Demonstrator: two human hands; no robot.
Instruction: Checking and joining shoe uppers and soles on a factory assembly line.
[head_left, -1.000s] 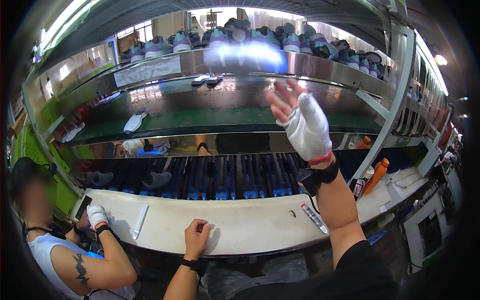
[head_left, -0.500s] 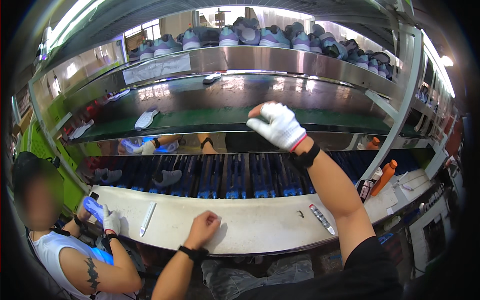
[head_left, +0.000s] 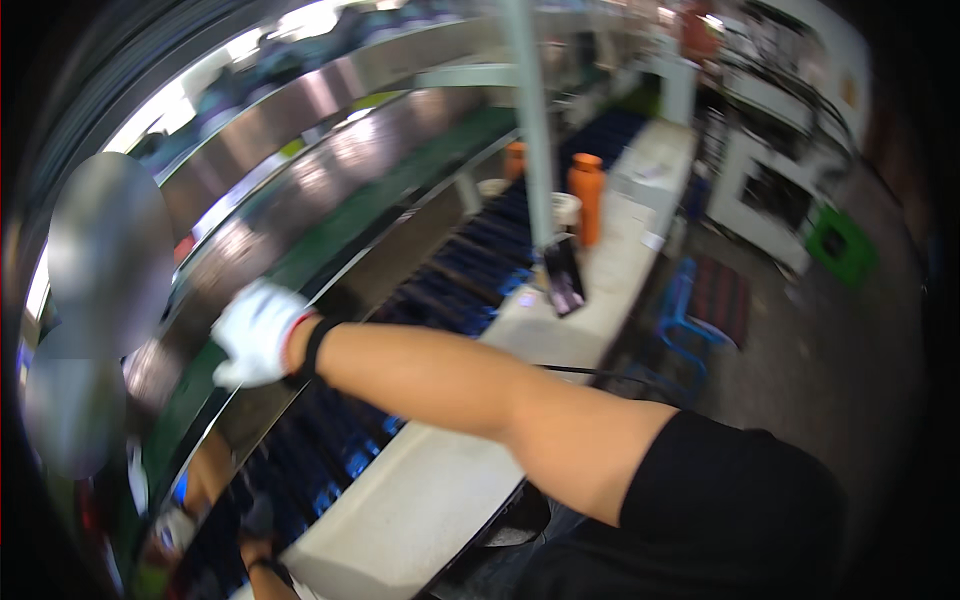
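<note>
My right hand (head_left: pixel 260 335), in a white knit glove with a black band at the wrist, is raised over the front edge of the green-and-dark conveyor belt (head_left: pixel 345 205). Its fingers and thumb look apart, and nothing shows between them. Low at the left, my bare left hand (head_left: pixel 257 550) reaches over the blue-black rollers (head_left: pixel 320 460). Just beyond its fingers is a dark grey shape (head_left: pixel 257 515), perhaps a shoe. Blur and the picture's edge hide whether those fingers grip it.
A pale worktop (head_left: pixel 440 475) runs along the rollers. Farther along stand a phone (head_left: pixel 564 280), an orange bottle (head_left: pixel 587 195) and a light upright post (head_left: pixel 535 130). To the right are a blue-framed stool (head_left: pixel 715 300), a green crate (head_left: pixel 842 245) and a white machine (head_left: pixel 765 190).
The view has swung to the right and blurred. My left hand has moved from above the worktop to the rollers. My gloved right hand remains raised by the belt.
</note>
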